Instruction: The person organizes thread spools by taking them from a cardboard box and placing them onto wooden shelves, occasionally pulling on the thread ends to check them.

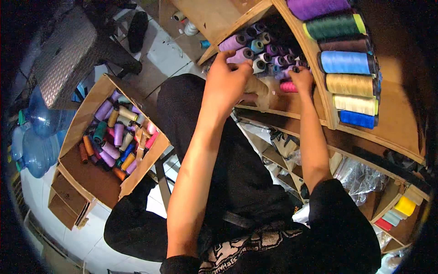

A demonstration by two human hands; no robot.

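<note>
Both hands at the thread spools [257, 46] inside the wooden compartment [323, 98].
My left hand [228, 82] is curled beside a lilac spool [240, 55] and a beige spool [258, 86]; I cannot tell whether it grips either. My right hand [302, 81] has fingers narrowed at a spool's dark end [295, 70], grip unclear, beside a pink spool [288, 86]. A cardboard box [147, 163] of mixed spools stands at left.

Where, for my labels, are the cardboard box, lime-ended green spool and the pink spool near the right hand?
Cardboard box [151, 159]: head view, right wall.
Green spool [334, 27]: head view, thread's middle.
Pink spool [288, 86]: head view, thread's visible side.
</note>
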